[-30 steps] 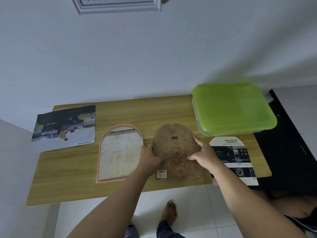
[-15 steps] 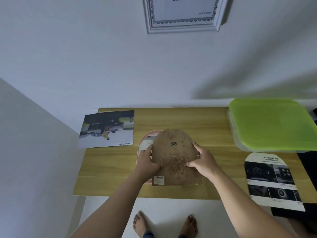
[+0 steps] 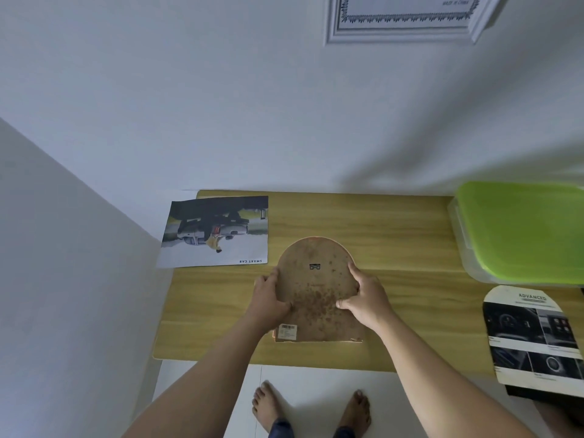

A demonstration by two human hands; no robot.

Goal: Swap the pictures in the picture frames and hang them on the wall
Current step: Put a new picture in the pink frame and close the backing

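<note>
An arch-shaped brown backing board, speckled and with a small metal hanger, lies on top of the arched picture frame, whose orange rim peeks out at the bottom. My left hand grips the board's left edge and my right hand grips its right edge. A car photo lies at the table's far left. An arch-cut dashboard picture lies at the right front. A white rectangular frame hangs on the wall above.
The wooden table stands against the white wall, with a side wall close on the left. A clear box with a green lid sits at the right back. My bare feet are on the white floor below the table's front edge.
Both hands carried the backing board left and set it over the arched frame, which is now nearly covered. The camera view swung left and up, showing more of the wall frame.
</note>
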